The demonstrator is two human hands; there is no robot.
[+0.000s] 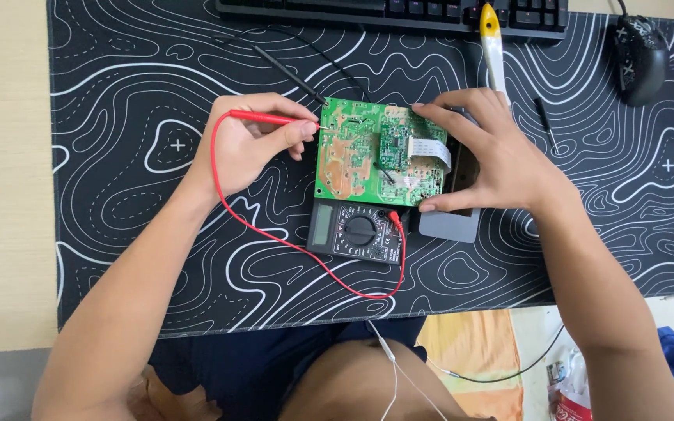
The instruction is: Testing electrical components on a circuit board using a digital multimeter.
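Observation:
A green circuit board (356, 152) lies tilted on a grey case (450, 224) in the middle of the black patterned desk mat (157, 234). My left hand (247, 144) pinches a red test probe (271, 118) whose tip touches the board's left edge. Its red lead (274, 238) loops down to a black multimeter (354, 230) lying just below the board. A black probe (290, 76) rests against the board's upper left corner, held by no hand. My right hand (493, 156) grips the board's right side, fingers on its top edge and thumb at its lower right.
A black keyboard (391, 12) runs along the far edge, with a yellow-tipped white tool (493, 47) lying below it. A black mouse (640, 54) sits at the top right. A thin black stick (545, 125) lies right of my right hand. White earphone wires (390, 359) hang near my lap.

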